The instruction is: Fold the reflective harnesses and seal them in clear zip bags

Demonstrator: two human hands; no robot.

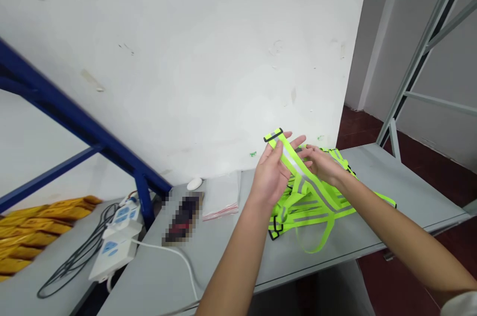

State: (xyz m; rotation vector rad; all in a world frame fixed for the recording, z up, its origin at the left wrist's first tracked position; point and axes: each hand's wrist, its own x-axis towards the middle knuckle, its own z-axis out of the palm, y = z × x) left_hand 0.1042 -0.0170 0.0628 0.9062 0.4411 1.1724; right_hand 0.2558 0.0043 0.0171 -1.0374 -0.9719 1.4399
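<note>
One black-tipped strap of a neon-yellow reflective vest (309, 211) is pinched by the half-closed left grip (270, 177), the right grip (320, 164) being curled onto it further along. The vest's bulk is laid on a grey metal table (406, 197) at six o'clock from the grips, a white plastic power strip (115, 256) at nine o'clock.

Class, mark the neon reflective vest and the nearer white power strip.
Neon reflective vest (316, 216), head view, point on a lower strap.
Nearer white power strip (110, 261), head view, point on its top face.
</note>
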